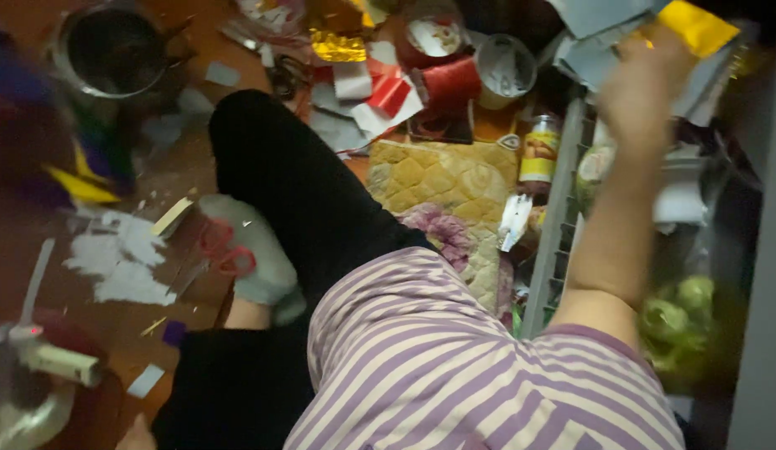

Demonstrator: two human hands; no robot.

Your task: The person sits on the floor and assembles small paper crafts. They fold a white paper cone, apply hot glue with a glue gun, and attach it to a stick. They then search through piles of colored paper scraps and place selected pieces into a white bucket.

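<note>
Striped shirt (455, 367) | right hand (642, 92) fingers blurred, grip unclear | yellow sheet (696, 25) just above

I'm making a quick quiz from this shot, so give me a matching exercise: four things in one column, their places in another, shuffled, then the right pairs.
Things:
1. red-handled scissors
2. yellow sheet
3. metal pot
4. quilted cushion

Places:
A. top left, on the floor
B. by the grey-socked foot
C. at the raised right hand
D. middle, beside the black trouser leg

Pairs: 1-B, 2-C, 3-A, 4-D
</note>
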